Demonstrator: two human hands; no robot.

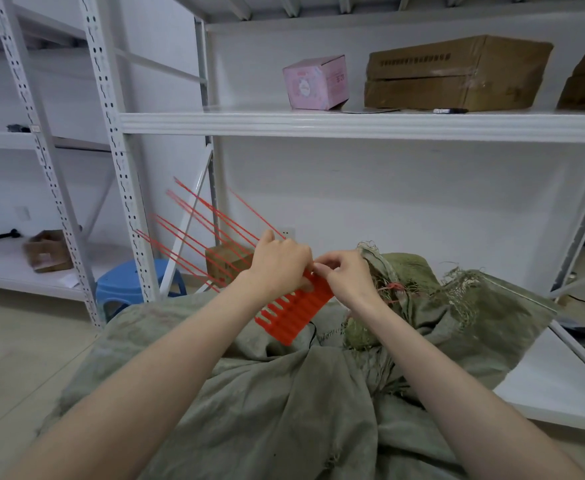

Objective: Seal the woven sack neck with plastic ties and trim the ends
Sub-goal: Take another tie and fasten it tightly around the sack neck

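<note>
- Red plastic ties (294, 313) come as one joined strip, heads side by side, with the thin tails fanning up and away to the left. The strip is held in the air above the sack and rests on nothing.
- The left hand (279, 263) is clenched over the strip from above, fingers curled round it where the tails meet the heads. I judge this a steadying hold, so the other ties stay put.
- The right hand (344, 275) pinches the end tie at the strip's upper corner between thumb and fingertips. It looks like the start of snapping one tie free.
- The green woven sack (267, 393) lies slumped on the floor (14, 358) directly in front of the person, under both forearms. Its right side laps the edge of the bottom shelf (561, 386).
- Its neck (398, 271) is bunched and frayed, just beyond the right hand, near enough that a freed tie could go straight round it.
- A bit of red shows among the loose threads there; I cannot tell whether it is a tie already fitted.
- Sealing looks barely begun, and trimming has yet to come.
</note>
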